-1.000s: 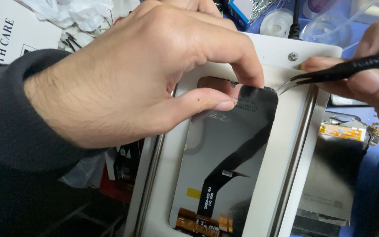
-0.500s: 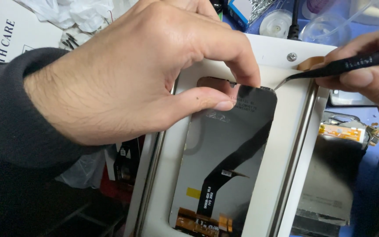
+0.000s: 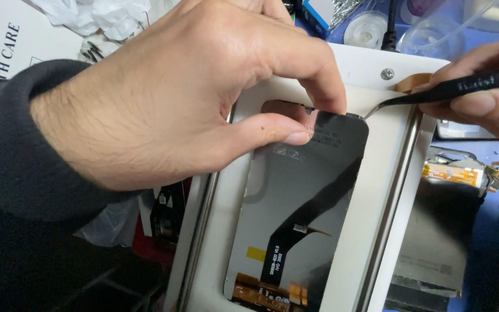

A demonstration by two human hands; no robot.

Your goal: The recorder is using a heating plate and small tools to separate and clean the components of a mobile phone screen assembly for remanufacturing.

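Note:
A dark grey phone screen panel (image 3: pixel 313 190) lies back-up on a white holder plate (image 3: pixel 388 190), with a black flex cable (image 3: pixel 313 214) running across it. My left hand (image 3: pixel 192 98) pinches the panel's top edge between thumb and forefinger. My right hand (image 3: pixel 480 98) holds black tweezers (image 3: pixel 463 86), whose metal tip touches the panel's top right corner.
A second dark panel with an orange flex strip (image 3: pixel 457 173) lies to the right of the plate. Clear plastic cups (image 3: pixel 417 34) and a black cable stand behind it. White paper and crumpled plastic (image 3: pixel 93 17) lie at the upper left.
The tweezers and my right hand have shifted slightly up and left, the tip staying at the panel's top corner. My left hand keeps its pinch.

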